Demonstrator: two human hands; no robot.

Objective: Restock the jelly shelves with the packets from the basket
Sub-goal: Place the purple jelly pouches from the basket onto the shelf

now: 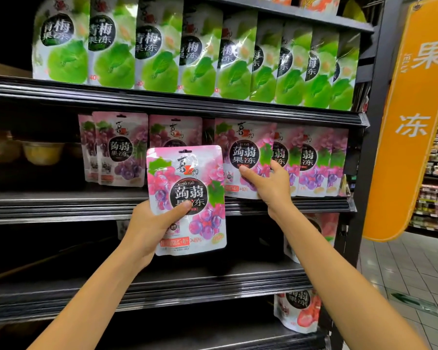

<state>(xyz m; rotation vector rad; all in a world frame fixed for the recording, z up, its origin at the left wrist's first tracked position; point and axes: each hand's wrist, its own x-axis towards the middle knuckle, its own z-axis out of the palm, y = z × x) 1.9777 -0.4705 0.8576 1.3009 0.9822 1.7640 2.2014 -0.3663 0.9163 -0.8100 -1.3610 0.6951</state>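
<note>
— Supermarket shelving, dark and tiered, fills your view.
— Where is the packet?
— Your left hand grips a grape jelly packet by its lower left corner, thumb across the front. You hold it upright in front of the middle shelf.
— And my right?
— Your right hand pinches a shelved grape packet standing on that shelf, thumb on its face, fingers round its right edge. More grape packets stand on either side of it.
— What else is around?
— Green plum packets line the shelf above. Yellowish cups sit far left on the middle shelf. Red-fruit packets stand at the right end of the lower shelves, and an orange jelly sign hangs to the right.
</note>
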